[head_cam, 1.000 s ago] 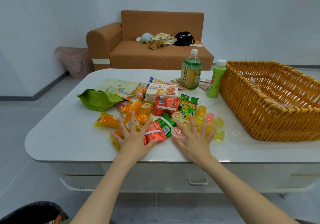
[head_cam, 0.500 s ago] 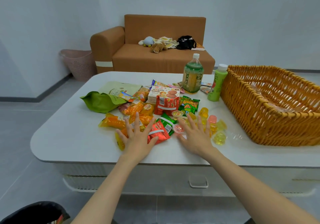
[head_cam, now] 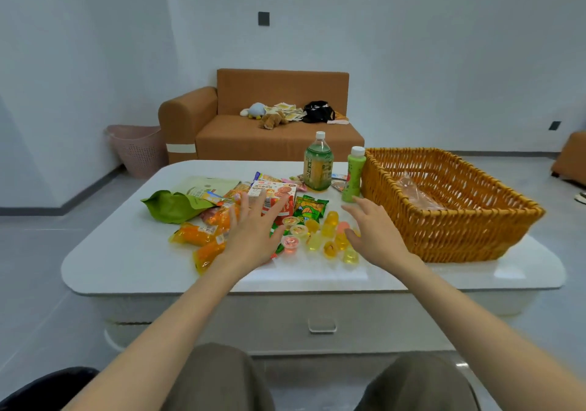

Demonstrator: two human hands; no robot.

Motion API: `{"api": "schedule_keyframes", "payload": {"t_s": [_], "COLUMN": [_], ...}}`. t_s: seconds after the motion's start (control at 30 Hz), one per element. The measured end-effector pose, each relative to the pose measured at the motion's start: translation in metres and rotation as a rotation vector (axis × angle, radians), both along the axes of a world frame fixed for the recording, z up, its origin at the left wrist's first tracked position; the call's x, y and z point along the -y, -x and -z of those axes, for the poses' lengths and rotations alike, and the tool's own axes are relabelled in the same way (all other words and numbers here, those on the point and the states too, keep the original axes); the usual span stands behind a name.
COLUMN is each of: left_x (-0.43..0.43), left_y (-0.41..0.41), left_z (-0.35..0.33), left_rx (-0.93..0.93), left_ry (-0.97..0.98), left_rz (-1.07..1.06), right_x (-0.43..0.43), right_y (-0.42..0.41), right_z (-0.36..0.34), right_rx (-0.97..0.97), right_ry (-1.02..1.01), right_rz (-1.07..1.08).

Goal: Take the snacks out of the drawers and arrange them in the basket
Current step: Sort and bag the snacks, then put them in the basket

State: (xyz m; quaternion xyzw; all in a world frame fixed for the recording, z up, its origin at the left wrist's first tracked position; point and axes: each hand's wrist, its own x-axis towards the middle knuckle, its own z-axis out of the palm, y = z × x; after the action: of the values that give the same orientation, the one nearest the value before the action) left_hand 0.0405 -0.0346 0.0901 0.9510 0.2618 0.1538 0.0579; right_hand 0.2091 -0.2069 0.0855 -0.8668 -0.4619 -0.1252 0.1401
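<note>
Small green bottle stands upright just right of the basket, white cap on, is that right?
Not quite. The head view shows the small green bottle upright with its white cap on, but just left of the basket, not right of it.

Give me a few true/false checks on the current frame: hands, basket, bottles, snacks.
1. The left hand and right hand are both open and hold nothing. True.
2. The wicker basket is filled with snacks. False: only a clear wrapper shows inside; the snacks lie on the table.
3. The tea bottle and green bottle stand upright beside the basket. True.
4. The green bag lies in the basket. False: it lies on the table, at the far side of the pile from the basket.
</note>
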Motion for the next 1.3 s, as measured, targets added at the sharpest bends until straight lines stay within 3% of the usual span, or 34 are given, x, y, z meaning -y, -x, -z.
{"api": "schedule_keyframes", "payload": {"t_s": [0.33,0.43,0.6,0.7,0.8,1.0,1.17,1.3], "left_x": [0.048,0.053,0.062,0.063,0.062,0.051,0.042,0.035], "left_y": [-0.076,-0.111,-0.179,-0.223,-0.260,-0.310,-0.330,-0.335], "left_z": [-0.032,-0.033,-0.035,-0.033,-0.027,-0.009,-0.005,0.001], "left_rx": [0.015,0.024,0.032,0.081,0.105,0.053,-0.001,-0.041], "left_ry": [0.007,0.005,0.086,0.042,0.012,0.059,0.051,0.089], "left_rz": [0.156,0.211,0.284,0.310,0.325,0.415,0.471,0.503], "right_x": [0.077,0.083,0.086,0.082,0.072,0.038,0.025,0.016], "right_y": [-0.082,-0.103,-0.135,-0.164,-0.200,-0.263,-0.297,-0.306], "right_z": [-0.001,0.004,-0.013,-0.022,-0.024,-0.011,0.015,0.027], "right_rx": [-0.028,0.104,0.023,-0.019,-0.086,-0.379,-0.507,-0.609], "right_ry": [0.064,0.010,-0.135,-0.101,0.008,0.564,0.801,0.836], "right_rz": [0.357,0.293,0.165,0.152,0.190,0.161,0.244,0.301]}}
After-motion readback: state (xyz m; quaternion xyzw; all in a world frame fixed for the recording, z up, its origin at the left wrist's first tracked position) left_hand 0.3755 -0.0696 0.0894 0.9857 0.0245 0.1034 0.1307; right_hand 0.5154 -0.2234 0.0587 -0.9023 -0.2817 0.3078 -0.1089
